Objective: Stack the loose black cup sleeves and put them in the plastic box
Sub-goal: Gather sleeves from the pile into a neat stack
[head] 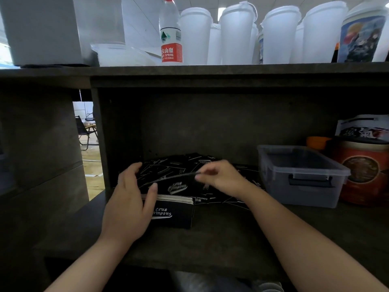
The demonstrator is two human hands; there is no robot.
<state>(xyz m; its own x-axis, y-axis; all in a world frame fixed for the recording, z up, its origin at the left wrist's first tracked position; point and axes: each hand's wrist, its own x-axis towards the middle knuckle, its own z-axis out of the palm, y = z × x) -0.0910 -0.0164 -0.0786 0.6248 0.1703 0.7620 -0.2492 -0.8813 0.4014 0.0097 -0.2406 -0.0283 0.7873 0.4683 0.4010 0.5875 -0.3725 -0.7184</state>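
- The dark shelf unit (pixel 210 127) fills the view: matte, mottled brown-grey boards forming a deep recess, with a flat upper board across the top.
- On that upper board stands a row of tall white lidded cups (pixel 237 34), smooth and tapered, beside a clear water bottle (pixel 170 34) with a red cap and red label; a cup with a printed picture wrap (pixel 362 34) stands at the far right.
- The plastic box (pixel 299 173) sits on the shelf floor at the right of the recess: translucent grey, rectangular with rounded corners, a dark latch handle on its near wall, its top open; I cannot see anything inside it.
- Just right of it stands a round orange-red tin (pixel 362 173) with a printed bag above it.
- Loose black cup sleeves (pixel 174 165) lie in a flat, scattered heap at the back of the recess, matte card with white lettering.
- In front of the heap, a squared stack of sleeves (pixel 174 211) rests on the shelf floor, pale edges showing in layers.
- The left hand (pixel 128 205) grips this stack at its left end, fingers (pixel 134 171) curled over the far side and thumb on top.
- The right hand (pixel 219 175) pinches the end of one flattened sleeve (pixel 174 180), held edge-on and bowed, just above the stack.
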